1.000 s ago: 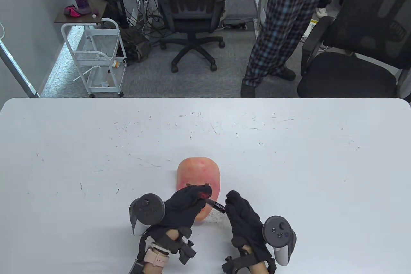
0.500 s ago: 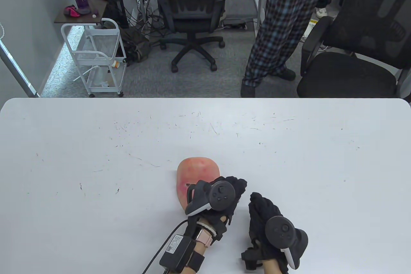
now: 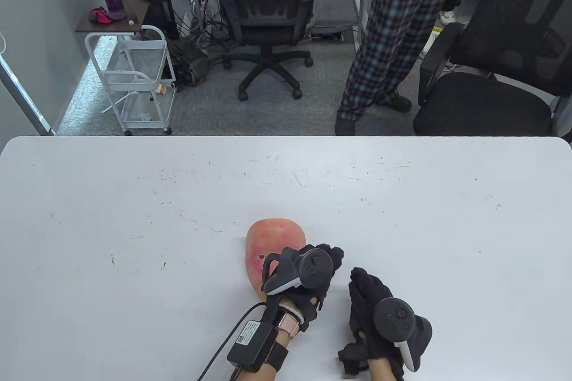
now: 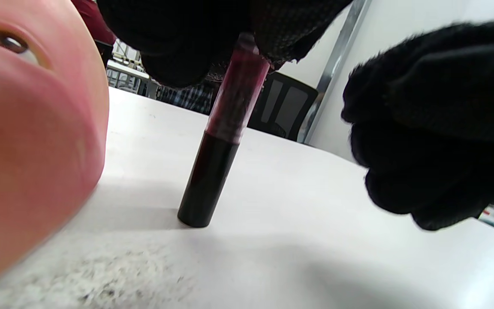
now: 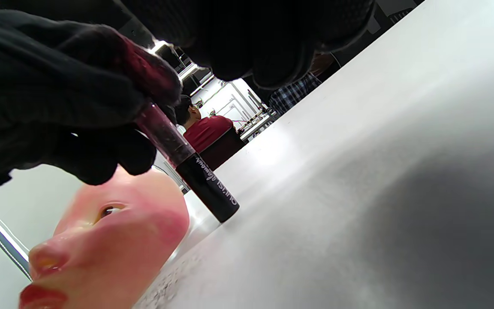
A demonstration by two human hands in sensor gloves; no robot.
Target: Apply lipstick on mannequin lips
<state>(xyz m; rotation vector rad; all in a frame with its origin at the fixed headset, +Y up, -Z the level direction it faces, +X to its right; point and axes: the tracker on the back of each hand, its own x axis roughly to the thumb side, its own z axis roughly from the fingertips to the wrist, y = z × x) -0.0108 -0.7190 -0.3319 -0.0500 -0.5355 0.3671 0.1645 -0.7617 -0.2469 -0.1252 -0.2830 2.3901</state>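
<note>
Black knitted gloves cover both hands, each with a dark tracker strapped to its back. Seen from the table view, the left hand reaches across the lower right side of the mannequin face, which lies face-up on the white table near its front edge; the left wrist carries a pink-banded watch and a black cabled box. The left wrist view shows the fingers of that hand closed together around the upper, translucent red part of the lipstick tube, which stands nearly upright, leaning slightly, with its black base touching the table just beside the cheek of the mannequin face. The right hand lies just to the right of the left one, palm down, fingers pointing away from the person; in the left wrist view its fingers appear curled, near the tube but apart from it, and whether they enclose anything cannot be told. In the right wrist view the lipstick tube shows white lettering on its black base, and the mannequin lips, coloured red, appear at the lower left. Beyond the table stand office chairs, a white trolley and a person in checked trousers.
</note>
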